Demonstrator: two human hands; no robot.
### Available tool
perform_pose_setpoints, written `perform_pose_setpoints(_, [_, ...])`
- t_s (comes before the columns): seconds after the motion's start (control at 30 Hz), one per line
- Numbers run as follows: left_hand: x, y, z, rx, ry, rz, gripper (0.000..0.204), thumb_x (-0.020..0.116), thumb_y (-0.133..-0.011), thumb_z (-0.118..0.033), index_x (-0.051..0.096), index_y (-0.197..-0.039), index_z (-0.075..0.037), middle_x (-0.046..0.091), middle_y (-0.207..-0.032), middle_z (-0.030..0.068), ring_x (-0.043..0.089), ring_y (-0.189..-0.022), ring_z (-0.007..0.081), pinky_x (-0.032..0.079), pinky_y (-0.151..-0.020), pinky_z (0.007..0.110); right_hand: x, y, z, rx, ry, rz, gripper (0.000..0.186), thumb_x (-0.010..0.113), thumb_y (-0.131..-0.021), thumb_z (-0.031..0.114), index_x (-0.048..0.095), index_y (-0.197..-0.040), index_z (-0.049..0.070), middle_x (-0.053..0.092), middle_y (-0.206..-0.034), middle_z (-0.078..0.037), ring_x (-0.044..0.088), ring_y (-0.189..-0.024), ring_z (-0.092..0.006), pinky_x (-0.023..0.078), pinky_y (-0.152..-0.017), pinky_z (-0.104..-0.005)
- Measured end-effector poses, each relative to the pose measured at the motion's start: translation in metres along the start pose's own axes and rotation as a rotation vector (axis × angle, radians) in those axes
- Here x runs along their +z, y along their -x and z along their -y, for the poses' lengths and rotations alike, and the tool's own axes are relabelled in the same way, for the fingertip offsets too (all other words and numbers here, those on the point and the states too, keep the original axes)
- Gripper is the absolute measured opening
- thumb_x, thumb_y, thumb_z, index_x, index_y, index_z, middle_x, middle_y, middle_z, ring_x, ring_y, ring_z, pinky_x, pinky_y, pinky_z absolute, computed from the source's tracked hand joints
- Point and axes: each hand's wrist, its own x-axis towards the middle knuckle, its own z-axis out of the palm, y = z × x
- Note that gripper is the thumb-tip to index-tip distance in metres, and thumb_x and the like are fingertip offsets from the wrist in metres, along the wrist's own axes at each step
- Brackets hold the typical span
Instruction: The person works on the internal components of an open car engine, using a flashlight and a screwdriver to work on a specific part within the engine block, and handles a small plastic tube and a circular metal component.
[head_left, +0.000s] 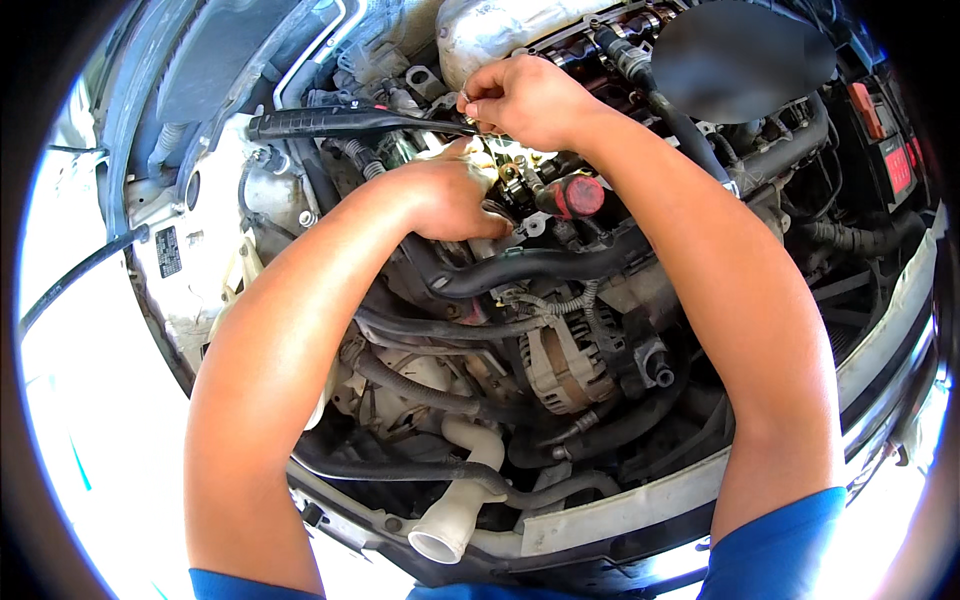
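An opened car engine (512,180) lies under both hands, its metal valve-train parts brightly lit. My left hand (450,195) rests against it, thumb and forefinger apart around the lit opening; the other fingers are partly hidden. Just above and to the right, my right hand (535,105) is closed in a pinch at the far side of that opening. What it pinches is too small to make out. A long, slim black tool (340,122), lamp-like in shape, lies across the engine with its thin end between my hands. Close by on the right is a red round cap (582,196).
A thick black hose (530,270) crosses below my hands, above the alternator (565,365). Nearer me, a white plastic pipe (445,525) stands by the front edge. A battery (890,160) sits far right. At the back, a silvery metal cover (480,40) adjoins exposed valve gear.
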Motion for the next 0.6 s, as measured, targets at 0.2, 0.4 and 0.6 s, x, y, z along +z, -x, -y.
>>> perform_pose_setpoints(0.2, [-0.004,-0.003,-0.004,-0.049,-0.028,0.109,0.069,0.06,-0.084,-0.052,0.05,-0.133,-0.004,0.05,-0.137,0.023,0.04,-0.132,0.0361,0.035,-0.109,0.038,0.0,0.0,0.0,0.009,0.022,-0.017,0.019,0.064,-0.089,0.016,0.068,-0.098,0.0,0.07,-0.08,-0.008,0.064,-0.07,-0.015,0.05,-0.069,-0.0306])
perform_pose_setpoints(0.4, [-0.008,0.004,-0.01,-0.087,-0.019,0.057,0.066,0.055,-0.083,-0.057,0.062,-0.123,-0.005,0.059,-0.129,0.0185,0.041,-0.133,0.032,0.04,-0.106,0.038,-0.001,0.002,0.002,0.021,0.031,-0.036,0.018,0.064,-0.089,0.017,0.068,-0.098,0.001,0.069,-0.079,-0.008,0.063,-0.07,-0.0144,0.05,-0.07,-0.0306])
perform_pose_setpoints(0.6, [-0.005,0.002,-0.009,-0.086,-0.092,0.063,0.064,0.056,-0.082,-0.056,0.066,-0.116,-0.004,0.064,-0.122,0.0148,0.042,-0.132,0.0299,0.041,-0.104,0.038,0.002,0.002,0.001,0.081,-0.065,0.007,0.016,0.062,-0.09,0.01,0.066,-0.1,-0.002,0.069,-0.082,-0.007,0.062,-0.073,-0.0115,0.05,-0.072,-0.0285])
